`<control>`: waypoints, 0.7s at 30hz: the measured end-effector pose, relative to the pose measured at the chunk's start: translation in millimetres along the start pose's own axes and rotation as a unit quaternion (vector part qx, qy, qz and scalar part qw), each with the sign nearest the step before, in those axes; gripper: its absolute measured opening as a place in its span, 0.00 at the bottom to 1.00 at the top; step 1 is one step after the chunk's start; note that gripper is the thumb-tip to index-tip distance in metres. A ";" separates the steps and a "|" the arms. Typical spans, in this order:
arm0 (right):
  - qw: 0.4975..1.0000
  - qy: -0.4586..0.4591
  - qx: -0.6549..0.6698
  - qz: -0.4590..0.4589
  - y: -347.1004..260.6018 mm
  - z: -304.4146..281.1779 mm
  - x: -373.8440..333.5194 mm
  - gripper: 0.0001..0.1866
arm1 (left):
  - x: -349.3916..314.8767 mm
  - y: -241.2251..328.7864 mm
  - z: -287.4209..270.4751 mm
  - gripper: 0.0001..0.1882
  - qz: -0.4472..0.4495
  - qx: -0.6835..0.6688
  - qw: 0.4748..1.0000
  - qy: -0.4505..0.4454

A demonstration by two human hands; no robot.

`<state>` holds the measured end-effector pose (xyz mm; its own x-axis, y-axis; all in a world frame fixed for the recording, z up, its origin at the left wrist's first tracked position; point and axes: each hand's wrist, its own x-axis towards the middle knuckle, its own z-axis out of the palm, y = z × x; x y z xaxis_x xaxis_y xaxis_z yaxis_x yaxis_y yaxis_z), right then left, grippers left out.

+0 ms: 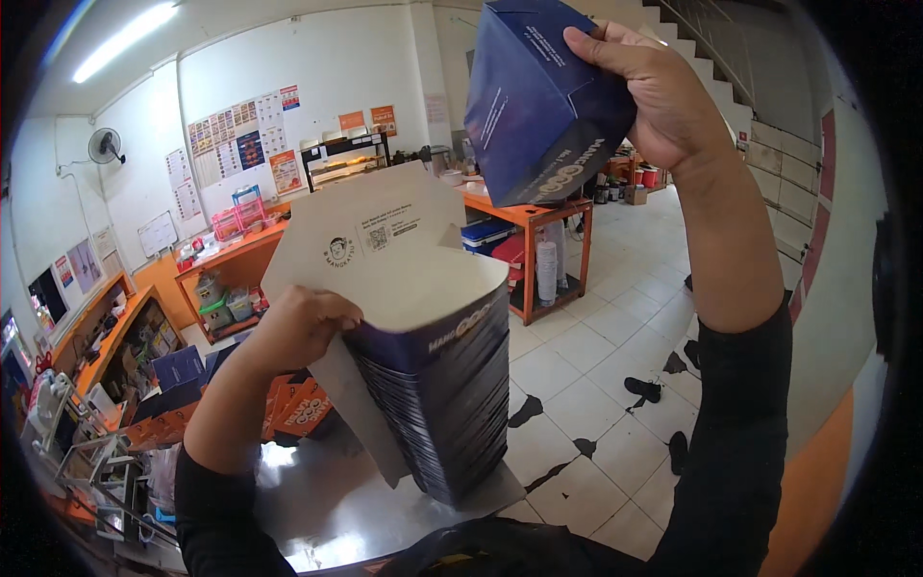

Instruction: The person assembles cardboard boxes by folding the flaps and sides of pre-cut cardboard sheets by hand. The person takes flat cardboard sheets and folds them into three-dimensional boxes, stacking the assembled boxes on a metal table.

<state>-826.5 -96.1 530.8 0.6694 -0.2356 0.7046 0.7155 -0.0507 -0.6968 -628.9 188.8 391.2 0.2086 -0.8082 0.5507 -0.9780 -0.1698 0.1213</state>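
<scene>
A tall stack of nested dark blue cardboard food boxes point(457, 404) stands on the metal table in front of me, leaning slightly. The top one gapes upward, showing its pale inside, and its whitish lid flap point(375, 226) is raised at the back. My left hand point(300, 332) is closed on the near left rim of that top box, fingertips over the edge. High at the upper right, my right hand point(659, 91) grips a separate dark blue food box point(543, 106), thumb on its outside. This box is tilted and apart from the stack; the fingers behind it are partly hidden.
The shiny metal table point(336, 519) ends just right of the stack. Orange and blue boxes point(298, 404) lie at its left. Farther off are an orange-topped counter point(529, 216) and a tiled floor point(596, 337) with dark shoes point(642, 389).
</scene>
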 end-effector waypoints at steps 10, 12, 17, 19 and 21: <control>0.999 -0.041 -0.022 0.008 9.5 42.9 -2.1 0.14 | -3.3 5.0 1.5 0.15 0.074 0.065 0.993 -0.072; 0.997 -0.050 -0.065 0.011 11.4 53.6 -5.0 0.14 | -14.2 -1.8 3.8 0.14 0.084 0.048 0.993 -0.065; 0.987 -0.112 -0.103 0.050 15.6 65.6 -2.7 0.18 | -23.4 25.2 18.6 0.24 0.115 0.017 0.993 0.011; 0.982 -0.111 -0.132 0.083 3.2 74.8 -8.6 0.20 | -19.6 39.8 33.1 0.31 0.130 0.029 0.989 0.059; 0.915 -0.205 -0.330 0.110 -19.9 91.7 -19.7 0.32 | -17.1 49.9 49.2 0.38 0.191 0.081 0.965 0.162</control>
<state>-835.6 -1.5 543.2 0.8981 0.0665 0.4348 0.3690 -0.6519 -0.6625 -681.5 166.4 347.2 -0.2021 -0.6154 0.7619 -0.9661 -0.0022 -0.2580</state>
